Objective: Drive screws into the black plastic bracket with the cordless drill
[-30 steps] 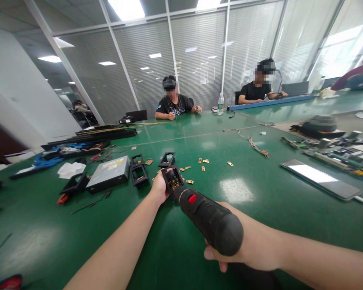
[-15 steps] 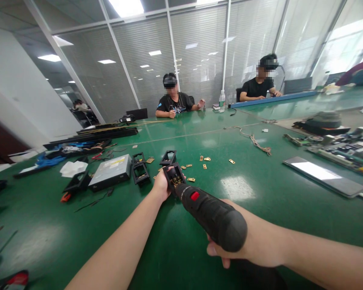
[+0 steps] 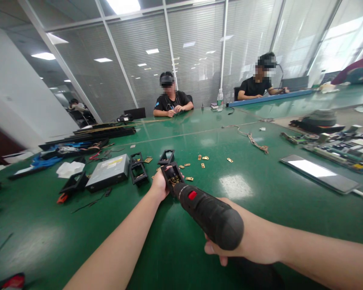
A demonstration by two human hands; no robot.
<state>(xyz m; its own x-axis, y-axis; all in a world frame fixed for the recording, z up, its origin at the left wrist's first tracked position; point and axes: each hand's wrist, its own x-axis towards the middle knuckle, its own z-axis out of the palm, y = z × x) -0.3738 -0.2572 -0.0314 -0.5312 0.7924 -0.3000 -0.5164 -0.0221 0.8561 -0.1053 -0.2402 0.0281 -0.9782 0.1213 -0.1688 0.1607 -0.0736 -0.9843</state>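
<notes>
Gripping right hand (image 3: 254, 247): clenched around the thick rear end of the power screwdriver (image 3: 211, 215), fingers wrapped beneath it, forearm entering from the lower right.
Power screwdriver: black with a red button on top, held off the table and pointing away from the wearer. Its nose reaches into the black frame (image 3: 172, 175), and the bit is hidden there.
Left hand (image 3: 159, 184): grasping the black frame from its left side, fingers curled over the edge, down at table level.
Black frame: a small open rectangular housing with brass-coloured parts showing inside. It sits near the middle of the table, right at the tool's tip.
Table (image 3: 175, 249): glossy green, mirroring the ceiling lights.
Brass plates (image 3: 202, 158): small flat pieces scattered just beyond and to the right of the held frame, one of them close beside it.
Spare frames (image 3: 138, 172): similar black housings just left of and behind the held one.
Disc drive (image 3: 108, 173): a grey metal box just beside the spare frames, on their left.
Tissue (image 3: 68, 169): white and crumpled, further left.
Flat slab (image 3: 319, 174): grey and reflective, on the right, well apart from both hands.
Circuit boards (image 3: 341, 151): laid out beyond the slab at the right edge.
Cord (image 3: 254, 141): tan, lying loose past the brass plates.
Other people (image 3: 171, 100): two seated along the far side, hands at the table edge, with a bottle (image 3: 220, 100) between them.
</notes>
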